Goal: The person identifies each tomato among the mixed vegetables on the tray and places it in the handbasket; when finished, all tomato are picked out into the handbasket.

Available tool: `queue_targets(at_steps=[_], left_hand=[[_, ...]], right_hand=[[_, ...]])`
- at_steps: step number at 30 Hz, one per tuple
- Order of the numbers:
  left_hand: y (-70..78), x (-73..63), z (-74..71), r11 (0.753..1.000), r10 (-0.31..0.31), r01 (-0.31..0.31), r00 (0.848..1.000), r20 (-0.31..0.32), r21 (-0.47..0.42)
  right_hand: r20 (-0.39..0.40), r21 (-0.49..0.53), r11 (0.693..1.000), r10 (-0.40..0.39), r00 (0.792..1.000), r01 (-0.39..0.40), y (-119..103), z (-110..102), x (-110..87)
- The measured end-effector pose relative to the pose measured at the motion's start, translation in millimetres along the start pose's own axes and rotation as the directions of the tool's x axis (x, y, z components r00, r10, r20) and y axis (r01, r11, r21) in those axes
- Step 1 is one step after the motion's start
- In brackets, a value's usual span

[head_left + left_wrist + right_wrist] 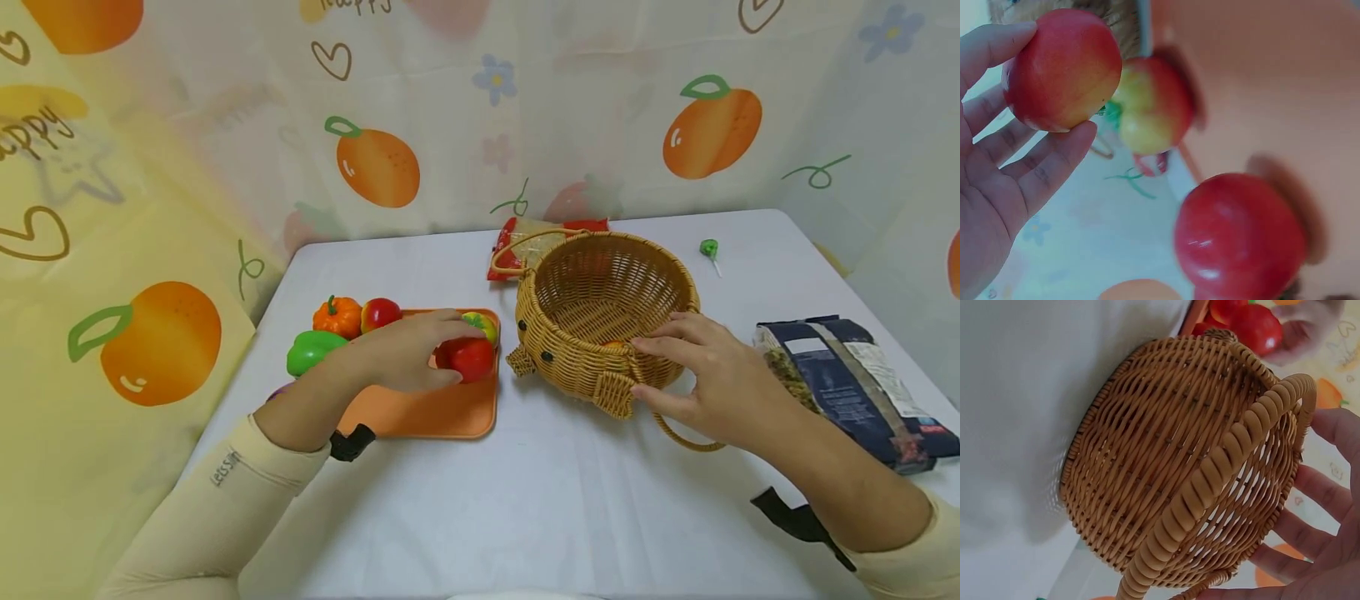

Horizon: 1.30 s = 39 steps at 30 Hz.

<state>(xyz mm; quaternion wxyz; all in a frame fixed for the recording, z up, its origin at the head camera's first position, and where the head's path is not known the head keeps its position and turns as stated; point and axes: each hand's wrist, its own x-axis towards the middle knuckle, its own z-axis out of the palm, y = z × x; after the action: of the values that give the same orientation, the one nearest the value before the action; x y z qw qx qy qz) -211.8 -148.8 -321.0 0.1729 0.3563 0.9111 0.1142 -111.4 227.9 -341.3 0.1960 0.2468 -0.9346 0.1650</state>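
My left hand [420, 350] holds a red apple [1063, 69] with a yellow blush, thumb and fingertips on either side of it, above the orange tray [442, 421]. On the tray past it sits a red-and-yellow fruit or vegetable [1157, 103] with a green stem. Another shiny red fruit [1238, 237] lies nearer in the left wrist view. My right hand [712, 375] grips the near rim of a wicker basket [1141, 450] with an animal face, its fingers over the rim and thumb outside. A bit of orange [613, 343] shows inside the basket.
At the tray's left are an orange pumpkin [337, 317], a red fruit [380, 313] and a green pepper [313, 353]. A red packet [506, 250] lies behind the basket, a green lollipop [709, 248] back right, and a dark blue bag [840, 392] at right.
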Motion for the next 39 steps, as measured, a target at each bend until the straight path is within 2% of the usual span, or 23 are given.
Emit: queue_targets(at_steps=[9,15,20,25,30,35,39], left_hand=[[9.7,7.5,-36.2,0.998,0.041,-0.047,0.991,-0.128,-0.043],[21.4,21.1,-54.5,0.993,0.111,-0.119,0.973,-0.202,-0.026],[35.0,36.6,-63.1,0.986,0.168,-0.169,0.958,-0.231,0.016],[48.3,55.1,-63.9,0.976,0.214,-0.214,0.949,-0.232,0.029],[60.4,76.2,-58.7,0.965,0.261,-0.262,0.934,-0.242,0.028],[72.5,97.3,-50.1,0.96,0.281,-0.272,0.934,-0.219,0.074],[80.0,112.1,-41.2,0.953,0.298,-0.284,0.941,-0.162,0.105]], right_hand=[[0.004,0.012,1.0,-0.003,1.0,0.003,0.6,-1.2,1.2],[0.027,0.009,1.0,0.023,0.999,-0.023,0.9,-1.1,0.7],[0.034,0.006,1.0,0.03,0.999,-0.03,2.0,0.0,0.8],[0.049,0.006,0.999,0.048,0.998,-0.049,2.0,-0.8,0.5],[0.038,0.004,0.999,0.048,0.998,-0.048,1.1,-1.3,-0.1],[0.029,0.009,0.999,0.033,0.999,-0.033,0.6,0.5,-0.7],[0.014,0.012,1.0,0.021,1.0,-0.021,0.9,1.7,-0.5]])
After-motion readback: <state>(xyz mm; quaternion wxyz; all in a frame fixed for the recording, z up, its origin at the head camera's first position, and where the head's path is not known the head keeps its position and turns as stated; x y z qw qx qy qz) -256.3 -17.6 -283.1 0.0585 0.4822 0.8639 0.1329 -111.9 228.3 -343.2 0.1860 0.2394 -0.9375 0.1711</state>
